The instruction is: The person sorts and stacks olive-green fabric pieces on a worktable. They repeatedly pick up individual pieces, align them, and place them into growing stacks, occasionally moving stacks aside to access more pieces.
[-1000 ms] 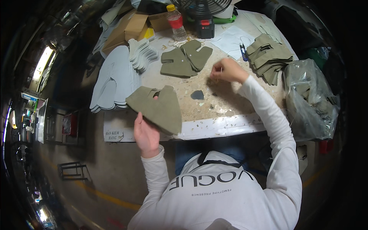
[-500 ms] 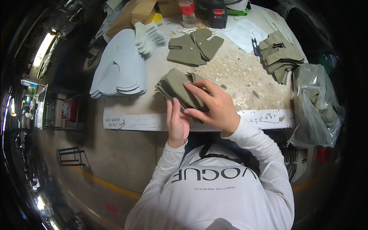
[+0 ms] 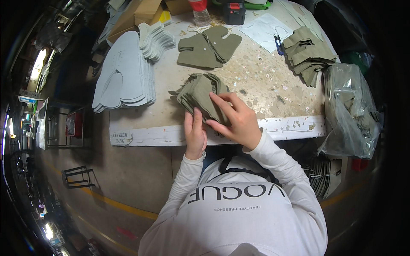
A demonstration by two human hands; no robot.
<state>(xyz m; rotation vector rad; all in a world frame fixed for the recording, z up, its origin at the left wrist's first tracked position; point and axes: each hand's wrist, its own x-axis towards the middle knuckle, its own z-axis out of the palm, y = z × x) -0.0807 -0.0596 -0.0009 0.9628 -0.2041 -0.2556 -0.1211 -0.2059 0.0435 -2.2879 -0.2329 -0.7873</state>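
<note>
A thick bundle of olive-green fabric pieces (image 3: 197, 94) is held between both hands above the table's near edge. My left hand (image 3: 196, 133) grips its lower end, thumb on the near face and the other fingers partly hidden behind. From the right, my right hand (image 3: 239, 120) closes on the bundle, thumb at the lower edge and fingertips pressing the top face. The bundle bends between them, its layers fanned at the far left. Just beyond lie flat stacks of matching olive pieces (image 3: 208, 48), cut with notches.
Pale grey-blue cut pieces (image 3: 124, 81) and wavy pale pieces (image 3: 157, 41) are stacked at left. More olive pieces (image 3: 308, 55) lie at right, beside blue thread snips (image 3: 279, 45). A clear plastic bag (image 3: 352, 113) hangs at the table's (image 3: 282, 133) right edge. A bottle (image 3: 200, 13) stands behind.
The olive bundle has been bent more sharply and its layers have spread apart at the far end. Both hands keep their hold. The whole view has shifted slightly.
</note>
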